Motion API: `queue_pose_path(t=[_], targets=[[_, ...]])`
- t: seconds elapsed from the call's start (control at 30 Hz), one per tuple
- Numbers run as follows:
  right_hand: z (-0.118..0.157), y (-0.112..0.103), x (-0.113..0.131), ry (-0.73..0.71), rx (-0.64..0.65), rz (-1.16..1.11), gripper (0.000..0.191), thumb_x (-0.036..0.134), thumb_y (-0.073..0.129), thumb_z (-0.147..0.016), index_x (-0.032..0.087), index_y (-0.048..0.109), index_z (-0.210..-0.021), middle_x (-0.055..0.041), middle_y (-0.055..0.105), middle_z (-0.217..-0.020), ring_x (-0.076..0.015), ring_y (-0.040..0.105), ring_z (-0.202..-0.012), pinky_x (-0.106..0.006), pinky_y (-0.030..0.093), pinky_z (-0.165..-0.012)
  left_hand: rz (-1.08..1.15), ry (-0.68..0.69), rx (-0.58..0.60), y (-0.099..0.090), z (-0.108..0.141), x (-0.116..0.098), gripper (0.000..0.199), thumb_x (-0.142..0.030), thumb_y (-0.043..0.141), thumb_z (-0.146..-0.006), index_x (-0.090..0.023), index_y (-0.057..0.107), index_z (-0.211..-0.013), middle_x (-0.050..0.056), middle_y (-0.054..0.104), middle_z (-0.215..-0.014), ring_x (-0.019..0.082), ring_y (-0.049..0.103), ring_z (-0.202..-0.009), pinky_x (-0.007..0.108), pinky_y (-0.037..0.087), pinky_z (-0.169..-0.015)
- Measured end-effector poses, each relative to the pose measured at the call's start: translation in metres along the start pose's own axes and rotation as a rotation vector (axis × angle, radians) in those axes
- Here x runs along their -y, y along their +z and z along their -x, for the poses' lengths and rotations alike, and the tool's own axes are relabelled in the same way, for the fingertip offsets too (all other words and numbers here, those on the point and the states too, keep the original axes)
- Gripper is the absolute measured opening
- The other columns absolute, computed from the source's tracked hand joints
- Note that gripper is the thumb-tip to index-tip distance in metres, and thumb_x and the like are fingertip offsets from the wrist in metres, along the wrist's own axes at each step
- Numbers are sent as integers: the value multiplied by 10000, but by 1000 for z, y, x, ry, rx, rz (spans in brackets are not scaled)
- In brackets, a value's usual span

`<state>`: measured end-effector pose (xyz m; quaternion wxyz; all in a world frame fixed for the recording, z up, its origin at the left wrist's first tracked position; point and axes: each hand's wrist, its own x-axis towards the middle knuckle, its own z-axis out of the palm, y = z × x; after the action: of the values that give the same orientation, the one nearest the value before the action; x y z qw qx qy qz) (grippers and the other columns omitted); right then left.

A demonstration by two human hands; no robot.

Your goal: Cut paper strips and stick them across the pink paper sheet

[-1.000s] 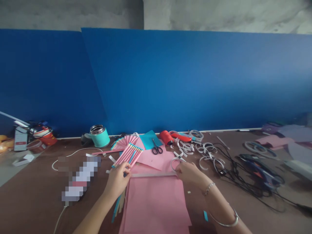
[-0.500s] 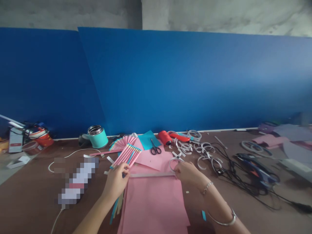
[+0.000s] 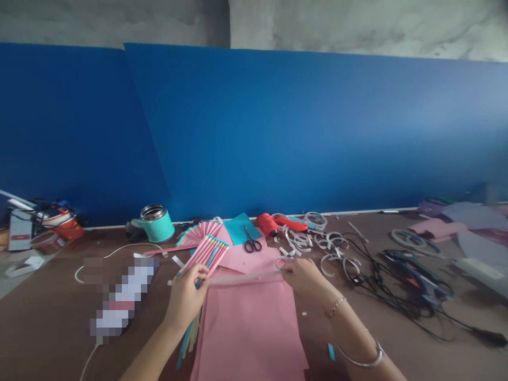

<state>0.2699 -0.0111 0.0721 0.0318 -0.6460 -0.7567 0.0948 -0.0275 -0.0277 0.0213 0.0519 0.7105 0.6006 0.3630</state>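
Observation:
A thin white strip [image 3: 246,278] is stretched across the pink paper sheets [image 3: 250,328] between my two hands. My left hand [image 3: 190,291] pinches its left end, close to the pleated pink paper [image 3: 207,253] with blue and yellow edging. At the other end my right hand [image 3: 299,272] has its fingers closed on the strip, and a curled part of it shows above the fingers. Black scissors [image 3: 252,241] lie on pink paper beyond the strip. Under my left wrist, blue and cream strips [image 3: 188,338] stick out beside the sheets.
A teal mug [image 3: 156,225], blue paper [image 3: 238,228] and a red spool [image 3: 267,225] stand or lie at the back. Curled white strips [image 3: 297,239] lie right of centre. Black cables [image 3: 381,288] and a glue gun [image 3: 420,280] are at the right. A pixelated object [image 3: 125,299] lies left.
The right end of the strip has risen slightly with my right hand, so the strip now slants. The view has shifted a little.

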Motion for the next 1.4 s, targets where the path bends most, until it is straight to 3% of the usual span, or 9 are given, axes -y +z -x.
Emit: queue_pose_path(t=[0.53,0.7,0.83,0.9,1.0,1.1,1.2,1.27,1.4], targets=[[-7,3,-6,3,-123,-244,284,194,421,-747,163,599,-527,17,483,-509,-97,388,-538,-212,246,-547,113,-60,-147,-5,0,-10,63,-274,535,-785,-226,497,-802,11,641,-748,207,621,-728,325,444,-700],[-11,10,-11,60,-215,-484,302,275,423,-740,161,532,-482,28,427,-459,-95,364,-487,-216,236,-495,100,58,-277,-9,3,-18,57,-267,542,-816,-228,502,-800,17,616,-769,194,586,-738,327,450,-725],[-16,8,-35,226,-366,-517,353,334,387,-788,158,539,-523,-1,466,-485,-129,440,-528,-227,269,-512,99,121,-434,-28,-2,-22,58,-233,558,-826,-222,512,-860,29,607,-801,192,575,-781,333,448,-759],[-18,5,-48,346,-443,-403,336,308,369,-809,163,603,-617,-37,569,-599,-169,526,-636,-247,336,-593,102,184,-416,-44,-9,-28,79,-219,552,-835,-218,516,-906,35,616,-820,189,578,-801,334,449,-773],[-20,3,-53,461,-515,-236,291,259,438,-788,168,656,-959,-132,634,-1024,-284,531,-1011,-391,350,-861,-53,387,-373,-67,-23,-47,32,-205,547,-840,-229,543,-861,19,650,-776,189,582,-790,353,415,-797],[-21,6,-37,256,-576,-545,466,336,505,-792,132,553,-1208,-178,489,-1308,-311,389,-1231,-447,280,-994,-141,433,-336,-83,-36,-71,64,-236,509,-858,-232,572,-845,17,664,-752,185,590,-753,352,404,-796],[-25,14,-15,-64,-361,-1213,524,536,434,-847,245,517,-1273,-77,446,-1392,-258,390,-1265,-397,312,-1016,-144,433,-258,-90,-44,-86,105,-261,481,-863,-234,582,-851,18,670,-785,184,602,-774,351,406,-822],[-30,23,-4,-90,-186,-1503,581,632,430,-818,287,515,-1277,-45,409,-1427,-252,379,-1282,-409,302,-1032,-125,435,-221,-91,-46,-90,108,-259,477,-858,-235,580,-841,16,670,-797,183,607,-780,354,408,-833],[-37,38,10,-4,129,-1727,670,708,402,-789,221,562,-1221,-109,477,-1367,-261,486,-1186,-431,330,-1009,-65,394,-160,-93,-49,-93,100,-247,485,-837,-246,580,-868,13,671,-818,191,610,-803,356,431,-827]])
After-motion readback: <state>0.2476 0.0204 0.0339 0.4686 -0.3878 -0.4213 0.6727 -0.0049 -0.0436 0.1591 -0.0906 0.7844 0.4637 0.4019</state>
